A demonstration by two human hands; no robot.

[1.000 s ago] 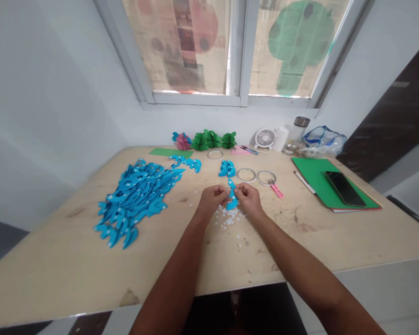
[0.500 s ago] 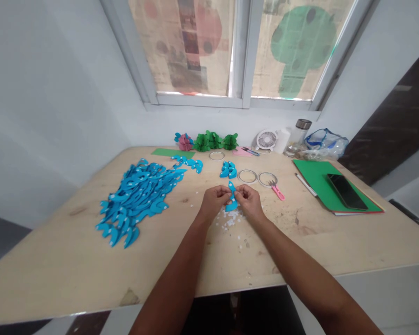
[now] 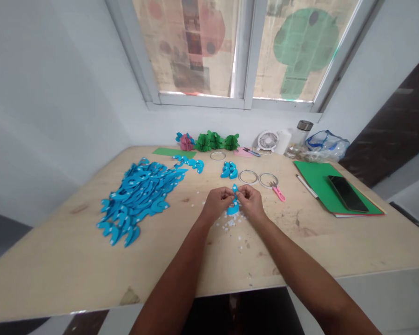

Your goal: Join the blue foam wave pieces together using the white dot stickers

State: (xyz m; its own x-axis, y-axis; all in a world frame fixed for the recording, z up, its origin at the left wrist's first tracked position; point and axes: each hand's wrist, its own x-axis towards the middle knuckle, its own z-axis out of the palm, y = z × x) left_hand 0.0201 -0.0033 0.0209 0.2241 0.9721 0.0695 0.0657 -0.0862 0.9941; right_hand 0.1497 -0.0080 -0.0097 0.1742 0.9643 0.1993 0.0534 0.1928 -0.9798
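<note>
Between my hands is a curved blue paper cutout [image 3: 233, 210] with small white squares on it. My left hand [image 3: 218, 203] pinches its left side, and my right hand [image 3: 249, 200] pinches it from the right; the fingertips nearly meet and hide its middle. Small white paper bits [image 3: 232, 223] lie scattered on the table just below. Beyond my hands sits a small group of blue cutouts [image 3: 229, 170]. To the left spreads a large heap of similar blue pieces [image 3: 139, 195], many bearing white squares.
Metal rings [image 3: 248, 177] and pink-handled scissors [image 3: 278, 192] lie right of centre on the wooden table [image 3: 167, 260]. A phone [image 3: 348, 192] rests on green sheets [image 3: 310, 177]. Along the wall stand green paper shapes [image 3: 214, 140], a white fan [image 3: 267, 140] and a bottle [image 3: 300, 132].
My fingers have shifted slightly on the blue paper cutout, which sits a little lower and more covered in the middle. The view has moved slightly.
</note>
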